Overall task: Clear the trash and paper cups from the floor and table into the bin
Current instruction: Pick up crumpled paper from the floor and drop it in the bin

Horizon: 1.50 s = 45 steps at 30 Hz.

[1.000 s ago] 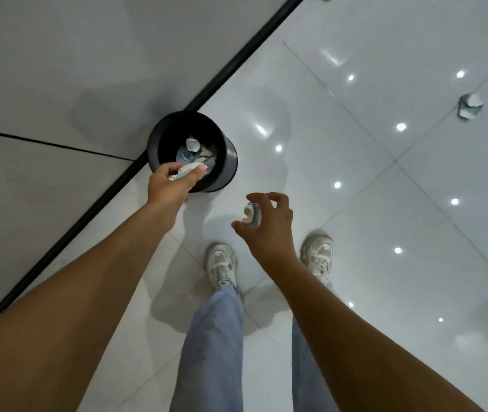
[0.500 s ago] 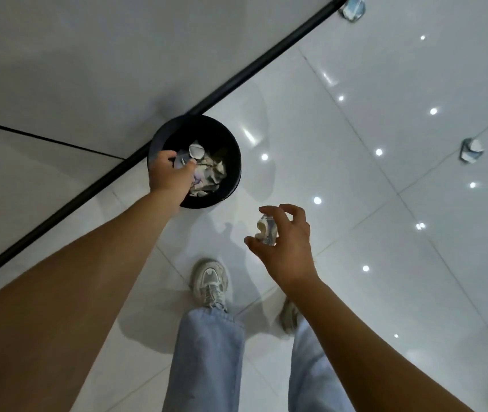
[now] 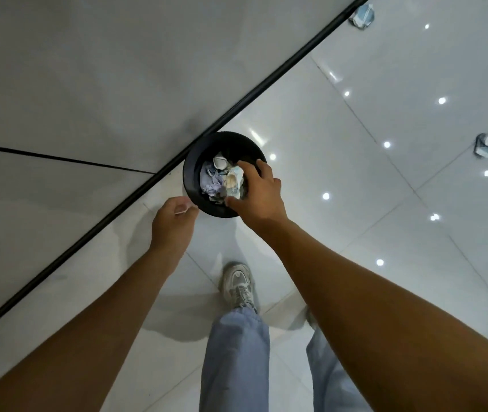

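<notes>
Seen from above, looking down past both bare forearms. Glossy white tiled floor (image 3: 385,221) dotted with reflected ceiling lights, met by a pale wall (image 3: 88,69) along a black skirting strip (image 3: 266,84). Round black bin (image 3: 190,179) standing on the floor against that strip, heaped with crumpled paper. Right hand (image 3: 262,193) stretched over the bin's right rim, fingers spread and curved around a crumpled cup (image 3: 234,181) at the top of the heap; gripping or only touching, cannot tell. Left hand (image 3: 173,224) hanging just beside the bin's near-left rim, fingers loosely curled, holding nothing. Two more crumpled cups left on the floor: one (image 3: 485,145) near the right edge, one (image 3: 362,15) by the skirting at the top edge. Blue jeans and a grey trainer (image 3: 238,285) below.
</notes>
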Motion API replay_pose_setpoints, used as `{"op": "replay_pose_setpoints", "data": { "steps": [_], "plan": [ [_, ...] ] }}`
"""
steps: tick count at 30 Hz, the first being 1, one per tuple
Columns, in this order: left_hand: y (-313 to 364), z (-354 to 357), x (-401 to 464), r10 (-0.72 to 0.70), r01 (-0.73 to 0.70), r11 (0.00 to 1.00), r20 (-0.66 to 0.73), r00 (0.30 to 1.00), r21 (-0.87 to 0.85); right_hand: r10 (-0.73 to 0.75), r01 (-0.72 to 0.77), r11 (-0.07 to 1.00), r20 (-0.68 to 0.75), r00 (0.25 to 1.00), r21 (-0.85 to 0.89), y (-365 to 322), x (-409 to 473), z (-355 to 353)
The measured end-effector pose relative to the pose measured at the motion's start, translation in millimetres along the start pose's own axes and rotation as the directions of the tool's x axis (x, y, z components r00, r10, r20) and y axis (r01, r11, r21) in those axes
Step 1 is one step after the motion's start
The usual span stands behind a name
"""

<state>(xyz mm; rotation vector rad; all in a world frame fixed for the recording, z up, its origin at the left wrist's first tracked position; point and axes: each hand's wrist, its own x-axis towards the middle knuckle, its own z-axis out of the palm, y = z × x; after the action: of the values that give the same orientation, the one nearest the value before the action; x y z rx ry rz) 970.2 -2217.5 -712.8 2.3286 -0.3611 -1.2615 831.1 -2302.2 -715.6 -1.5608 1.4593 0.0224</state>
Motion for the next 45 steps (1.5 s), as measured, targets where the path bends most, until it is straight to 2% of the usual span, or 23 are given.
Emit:
{"op": "replay_pose_setpoints", "data": {
  "steps": [7,16,20,24,31,35,42,45],
  "plan": [
    [35,-12,-43,0.014,-0.016,0.999,0.061,0.998,0.043,0.124,-0.123,0.991,-0.013,0.992,0.054,12,-53,-38],
    [124,33,-124,0.178,-0.204,0.973,0.209,0.962,0.11,0.22,-0.17,0.957,-0.205,0.954,0.234,24,-133,-133],
    [160,80,-155,0.244,-0.298,0.94,0.288,0.926,0.164,0.261,-0.177,0.941,-0.283,0.923,0.289,50,-148,-188],
    [190,136,-174,0.328,-0.446,0.852,0.382,0.864,0.276,0.316,-0.203,0.918,-0.321,0.893,0.34,96,-152,-250],
    [260,266,-213,0.259,-0.449,0.82,0.468,0.845,0.356,0.435,-0.264,0.857,-0.349,0.83,0.442,190,-154,-376],
    [307,346,-234,0.288,-0.542,0.755,0.554,0.781,0.371,0.469,-0.285,0.843,-0.364,0.805,0.456,241,-154,-439],
    [379,451,-246,0.292,-0.606,0.702,0.625,0.724,0.374,0.558,-0.318,0.782,-0.373,0.741,0.537,303,-134,-509],
    [405,485,-242,0.271,-0.604,0.693,0.636,0.723,0.393,0.594,-0.342,0.752,-0.355,0.722,0.563,318,-120,-534]
  ]
}}
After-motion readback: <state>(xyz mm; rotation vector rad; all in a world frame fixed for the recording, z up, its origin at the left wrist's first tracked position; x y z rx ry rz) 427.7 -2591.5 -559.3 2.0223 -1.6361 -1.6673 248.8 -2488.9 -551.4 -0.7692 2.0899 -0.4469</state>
